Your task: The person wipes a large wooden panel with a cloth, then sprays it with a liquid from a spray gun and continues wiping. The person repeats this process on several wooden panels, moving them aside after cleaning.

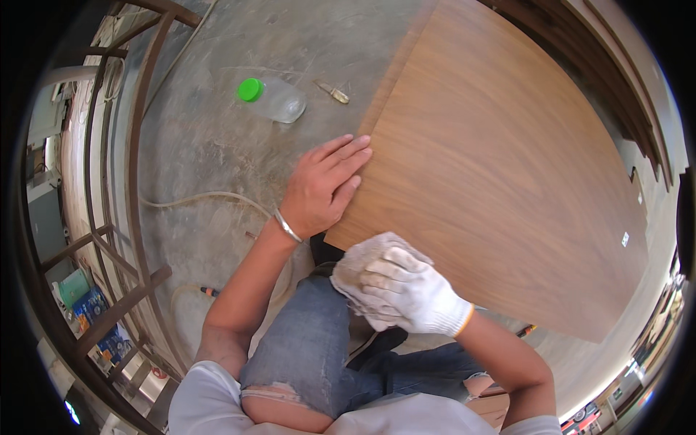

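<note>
A large brown wood-grain panel [500, 167] fills the right half of the view, its near corner close to my knee. My left hand [322, 181], bare with a silver bracelet at the wrist, rests its outstretched fingertips on the panel's left edge. A white knit glove with an orange-trimmed cuff covers my right hand [417, 293]. Its fingers are closed round a bunched, dirty pale rag [370, 264], held over my knee just off the panel's near edge.
On the concrete floor [217, 138] beyond my left hand lie a clear bottle with a green lid [279, 101] and a small brush-like tool [333, 91]. A pale hose [210, 194] curves nearby. Brown metal framing [134, 145] stands left; long boards [623, 58] lie at far right.
</note>
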`<action>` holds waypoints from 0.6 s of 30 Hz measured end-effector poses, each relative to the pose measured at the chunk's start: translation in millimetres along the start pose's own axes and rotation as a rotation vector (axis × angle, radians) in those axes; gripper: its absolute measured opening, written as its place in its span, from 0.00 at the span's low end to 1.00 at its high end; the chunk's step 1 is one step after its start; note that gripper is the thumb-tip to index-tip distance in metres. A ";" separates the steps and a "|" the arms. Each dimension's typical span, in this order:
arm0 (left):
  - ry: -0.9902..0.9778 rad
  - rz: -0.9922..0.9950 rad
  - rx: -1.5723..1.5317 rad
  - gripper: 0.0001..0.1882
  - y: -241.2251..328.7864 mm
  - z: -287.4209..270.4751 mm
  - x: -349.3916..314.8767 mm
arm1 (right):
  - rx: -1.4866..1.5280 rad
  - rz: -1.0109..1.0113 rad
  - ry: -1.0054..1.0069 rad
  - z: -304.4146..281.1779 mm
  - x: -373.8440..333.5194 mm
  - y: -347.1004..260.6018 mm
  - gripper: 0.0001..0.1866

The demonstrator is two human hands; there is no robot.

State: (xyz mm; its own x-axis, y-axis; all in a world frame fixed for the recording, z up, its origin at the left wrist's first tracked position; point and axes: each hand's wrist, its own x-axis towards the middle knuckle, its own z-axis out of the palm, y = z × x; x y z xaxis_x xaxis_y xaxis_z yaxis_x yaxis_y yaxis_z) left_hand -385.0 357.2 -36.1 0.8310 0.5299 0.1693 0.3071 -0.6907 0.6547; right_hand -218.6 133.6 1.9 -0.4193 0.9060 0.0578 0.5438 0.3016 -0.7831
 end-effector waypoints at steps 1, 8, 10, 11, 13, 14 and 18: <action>-0.028 0.026 0.077 0.24 -2.2 -0.2 -0.4 | -0.005 0.066 -0.023 -11.2 -5.5 -1.7 0.28; -0.111 -0.018 0.238 0.26 8.6 -1.2 -27.1 | -0.331 0.331 -0.057 -53.2 -49.5 9.1 0.32; -0.121 -0.040 0.198 0.26 13.6 -2.2 -35.4 | -0.424 0.357 -0.022 -59.5 -44.8 16.9 0.30; -0.125 -0.051 0.179 0.26 15.6 -2.9 -39.4 | -0.474 0.357 -0.018 -58.6 -43.4 22.1 0.29; -0.133 -0.078 0.175 0.26 20.1 -4.2 -45.8 | -0.518 0.367 0.047 -57.3 -35.7 26.4 0.28; -0.137 -0.092 0.173 0.26 21.0 -4.4 -48.1 | -0.512 0.378 0.107 -54.0 -27.2 24.5 0.28; -0.100 -0.123 0.098 0.26 19.4 -1.7 -53.0 | -0.447 0.306 0.157 -44.7 6.9 21.4 0.29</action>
State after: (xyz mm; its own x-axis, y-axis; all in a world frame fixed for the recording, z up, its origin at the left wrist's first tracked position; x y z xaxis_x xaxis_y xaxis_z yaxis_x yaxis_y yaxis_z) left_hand -423.9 316.5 -31.1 0.8250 0.5650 0.0154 0.4487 -0.6713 0.5900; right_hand -177.4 159.5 13.3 -0.0995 0.9950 -0.0122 0.8930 0.0839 -0.4422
